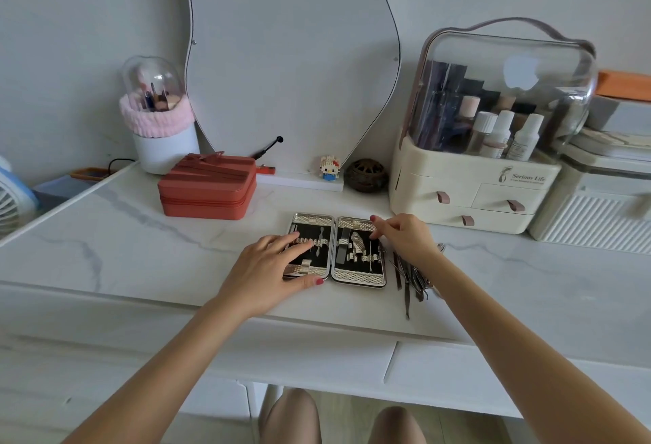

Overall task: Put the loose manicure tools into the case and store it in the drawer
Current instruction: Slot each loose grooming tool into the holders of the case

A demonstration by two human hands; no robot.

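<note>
An open silver manicure case (355, 278) with black lining lies flat near the front of the white marble desk (141, 260). A few tools sit in its loops. My left hand (271, 267) rests flat on the case's left half, fingers spread. My right hand (401, 235) is at the top right corner of the right half, fingertips pinched at a thin tool there; whether it grips the tool is unclear. A pile of loose metal manicure tools (410, 276) lies on the desk just right of the case, partly hidden by my right forearm.
A coral zip box (208, 186) stands behind the case to the left. A cream cosmetics organiser with small drawers (472, 197) stands back right, beside a white ribbed box (595, 218). A mirror (292, 56), a brush holder (158, 115) and small ornaments line the wall. Desk drawer fronts (458, 369) are below.
</note>
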